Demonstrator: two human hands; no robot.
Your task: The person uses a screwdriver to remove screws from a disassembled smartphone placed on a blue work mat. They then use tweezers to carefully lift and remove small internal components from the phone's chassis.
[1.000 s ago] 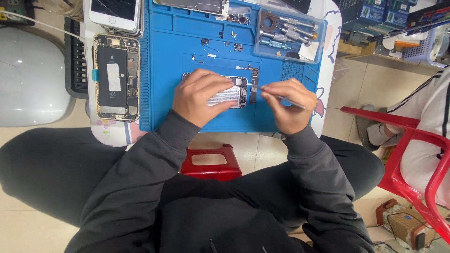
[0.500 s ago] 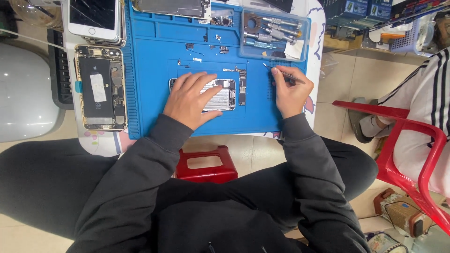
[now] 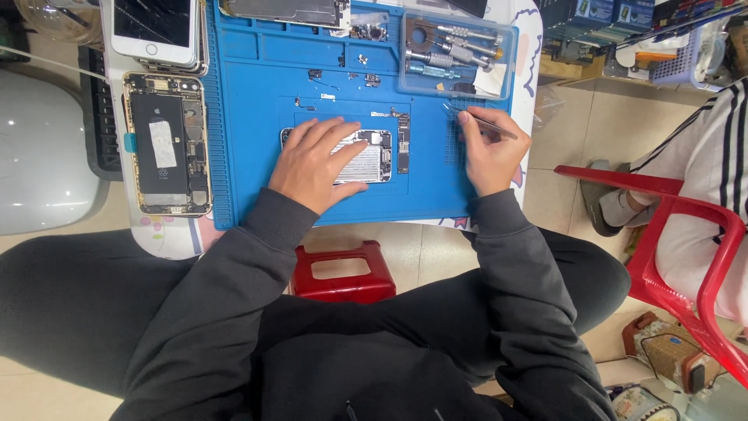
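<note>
Silvery phone circuit board (image 3: 366,162) pinned flat under left hand (image 3: 315,164) on blue rubber mat (image 3: 249,93).
Probably light, stiff and fragile, so best held by its edges; right hand (image 3: 491,152) pinches thin metal tweezers (image 3: 477,121).

the phone board (image 3: 366,160) is a flat, silver-grey rectangle with a dark patch at its right end. it lies level in the middle of the blue mat (image 3: 257,86), long side running left to right, its left part hidden under fingers. just beside its right end lies a narrow dark strip (image 3: 403,143), set upright on the mat. the tweezers (image 3: 477,122) are thin, pale metal, slanting up to the left, their tips over the mat's right side, apart from the board.
</note>
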